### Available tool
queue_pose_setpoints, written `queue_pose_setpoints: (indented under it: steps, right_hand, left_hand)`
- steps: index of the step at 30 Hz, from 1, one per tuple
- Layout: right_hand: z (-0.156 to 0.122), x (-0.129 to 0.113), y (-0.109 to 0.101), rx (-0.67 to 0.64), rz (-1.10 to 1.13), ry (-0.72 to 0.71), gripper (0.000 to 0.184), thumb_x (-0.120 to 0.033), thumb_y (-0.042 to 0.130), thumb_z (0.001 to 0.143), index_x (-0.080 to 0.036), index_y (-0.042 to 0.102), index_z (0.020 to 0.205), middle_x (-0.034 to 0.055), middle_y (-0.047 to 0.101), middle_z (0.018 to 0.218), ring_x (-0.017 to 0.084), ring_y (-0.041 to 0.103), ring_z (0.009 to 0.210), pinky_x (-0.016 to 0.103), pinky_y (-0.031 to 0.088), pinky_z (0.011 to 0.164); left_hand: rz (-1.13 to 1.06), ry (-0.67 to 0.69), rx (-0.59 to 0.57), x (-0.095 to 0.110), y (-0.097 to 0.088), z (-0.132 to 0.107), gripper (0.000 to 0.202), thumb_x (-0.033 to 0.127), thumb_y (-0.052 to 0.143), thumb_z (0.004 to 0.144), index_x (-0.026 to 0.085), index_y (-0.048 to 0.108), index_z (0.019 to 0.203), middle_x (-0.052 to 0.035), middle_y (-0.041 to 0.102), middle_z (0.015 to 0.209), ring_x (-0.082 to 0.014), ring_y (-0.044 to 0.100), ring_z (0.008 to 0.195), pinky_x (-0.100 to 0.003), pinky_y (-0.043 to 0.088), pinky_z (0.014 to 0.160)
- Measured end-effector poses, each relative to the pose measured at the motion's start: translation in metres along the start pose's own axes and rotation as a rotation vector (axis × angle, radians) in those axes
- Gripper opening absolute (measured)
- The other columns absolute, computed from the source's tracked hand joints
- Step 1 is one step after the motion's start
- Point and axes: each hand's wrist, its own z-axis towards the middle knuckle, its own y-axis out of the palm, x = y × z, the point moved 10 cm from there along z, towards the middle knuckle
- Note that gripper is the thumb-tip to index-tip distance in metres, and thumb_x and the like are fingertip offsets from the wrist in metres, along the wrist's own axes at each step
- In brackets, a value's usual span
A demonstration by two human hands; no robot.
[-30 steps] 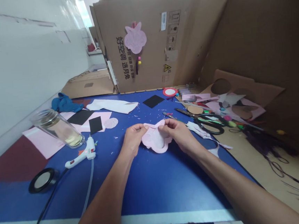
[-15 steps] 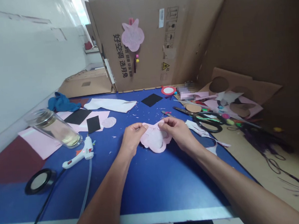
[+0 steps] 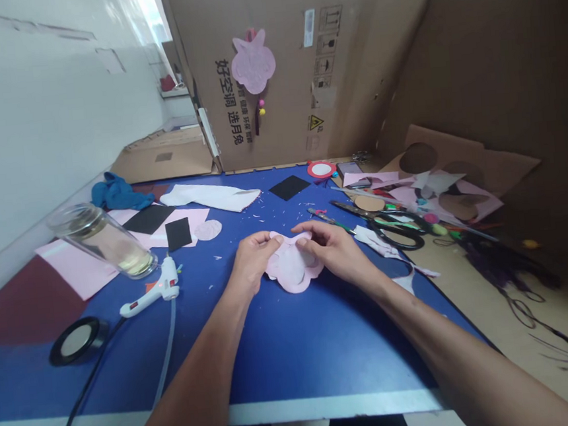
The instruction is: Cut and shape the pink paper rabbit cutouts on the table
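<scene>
A pink scalloped felt cutout (image 3: pixel 293 272) is held just above the blue table, a paler layer lying on its face. My left hand (image 3: pixel 254 262) pinches its upper left edge between thumb and fingers. Along the upper right edge, my right hand (image 3: pixel 334 248) grips it with the thumb on the front and the fingers behind. A similar pink felt piece (image 3: pixel 254 63) with two pointed tips hangs on the cardboard ahead, beads (image 3: pixel 261 107) dangling below it.
To the left are a white glue gun (image 3: pixel 159 289), a roll of tape (image 3: pixel 78 340), a glass bottle (image 3: pixel 105 242) and a pale felt circle (image 3: pixel 208 229). Black-handled scissors (image 3: pixel 397 229) lie right, beside felt scraps (image 3: pixel 466 197). A black felt square (image 3: pixel 289 187) sits at the back.
My right hand has shifted slightly left along the cutout's top edge, its index finger now lifted and extended. My left hand keeps its pinch. The view has tilted a little.
</scene>
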Motion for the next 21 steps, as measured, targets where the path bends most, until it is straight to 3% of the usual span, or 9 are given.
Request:
queue_pose_setpoints:
  steps: [6, 21]
  right_hand:
    - [-0.001, 0.003, -0.001, 0.013, -0.084, -0.011, 0.024, -0.035, 0.067, 0.087, -0.024, 0.078, 0.105, 0.0011, 0.07, 0.084, 0.019, 0.058, 0.074, 0.031, 0.043, 0.067]
    - [0.001, 0.01, 0.0, 0.018, -0.028, 0.022, 0.024, -0.037, 0.07, 0.085, -0.022, 0.075, 0.105, 0.0024, 0.074, 0.09, 0.019, 0.061, 0.074, 0.032, 0.047, 0.068]
  left_hand:
    - [0.009, -0.011, 0.006, -0.003, -0.002, 0.0, 0.03, 0.043, 0.087, 0.072, 0.018, 0.073, 0.078, -0.0014, 0.069, 0.069, -0.0141, 0.06, 0.057, -0.026, 0.043, 0.056]
    - [0.025, 0.013, 0.054, -0.001, -0.006, 0.0, 0.033, 0.046, 0.088, 0.073, 0.018, 0.072, 0.079, -0.0008, 0.068, 0.069, -0.0132, 0.058, 0.058, -0.025, 0.042, 0.056]
